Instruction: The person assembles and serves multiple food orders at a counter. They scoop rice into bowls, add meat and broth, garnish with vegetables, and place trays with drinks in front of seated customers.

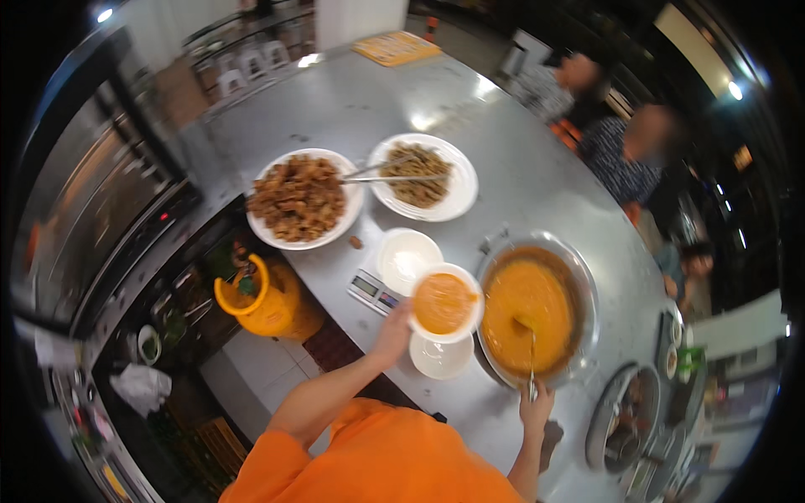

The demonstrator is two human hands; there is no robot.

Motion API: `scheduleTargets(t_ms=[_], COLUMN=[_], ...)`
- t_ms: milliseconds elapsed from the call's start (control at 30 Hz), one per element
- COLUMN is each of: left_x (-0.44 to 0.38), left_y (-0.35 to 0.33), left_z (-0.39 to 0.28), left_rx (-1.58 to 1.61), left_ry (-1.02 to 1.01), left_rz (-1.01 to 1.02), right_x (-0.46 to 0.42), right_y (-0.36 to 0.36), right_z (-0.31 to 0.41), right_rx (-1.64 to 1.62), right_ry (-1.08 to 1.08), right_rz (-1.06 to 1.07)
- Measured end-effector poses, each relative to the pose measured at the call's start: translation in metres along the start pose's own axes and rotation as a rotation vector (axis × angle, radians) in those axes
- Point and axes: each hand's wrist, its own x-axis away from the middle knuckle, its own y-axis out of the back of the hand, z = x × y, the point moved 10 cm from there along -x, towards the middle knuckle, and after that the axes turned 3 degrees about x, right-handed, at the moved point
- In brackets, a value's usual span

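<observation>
My left hand (394, 336) grips the rim of a white bowl (445, 299) that holds orange sauce. This bowl is raised beside a large metal basin (588, 314) filled with the same orange liquid (531, 302). In my right hand (538, 405) is the handle of a metal ladle (533, 358), its head dipped in the liquid and partly hidden. Below the held bowl, another white bowl (442, 361) stands on the counter. A further white bowl (409, 254) rests on or against a digital scale (372, 290); the overlap hides which.
White plates of browned fried pieces (299, 200) and of thin greenish-brown strips (416, 176) stand farther off, with metal tongs (377, 178) across them. A yellow gas cylinder (270, 302) is below the steel counter (415, 88). People (619, 151) are beyond the right edge.
</observation>
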Motion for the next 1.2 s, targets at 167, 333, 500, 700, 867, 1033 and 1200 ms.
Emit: scheduleTargets(t_ms=[167,333,500,700,867,1033,1200], left_x=[0.058,0.129,0.204,0.272,0.301,0.299,0.31], left_y=[0.091,0.137,0.178,0.213,0.243,0.28,0.301], left_z=[0.037,0.047,0.061,0.081,0.076,0.062,0.052], left_rx=[0.288,0.474,0.512,0.623,0.564,0.449,0.687], left_ry=[0.089,0.118,0.065,-0.005,0.046,0.105,-0.033], left_rz=[-0.11,-0.27,-0.494,-0.674,-0.824,-0.902,-0.93], right_x=[-0.049,-0.078,-0.17,-0.235,-0.28,-0.326,-0.285], right_y=[0.046,0.014,-0.053,-0.171,-0.243,-0.277,-0.245], right_z=[0.069,0.17,0.38,0.596,0.646,0.616,0.608], right_rx=[-0.279,-0.652,-0.734,-0.506,0.024,-0.127,-0.466], right_ry=[0.094,0.171,0.53,0.404,0.414,0.293,0.229], right_rz=[-0.131,0.144,0.352,0.579,0.207,0.303,0.26])
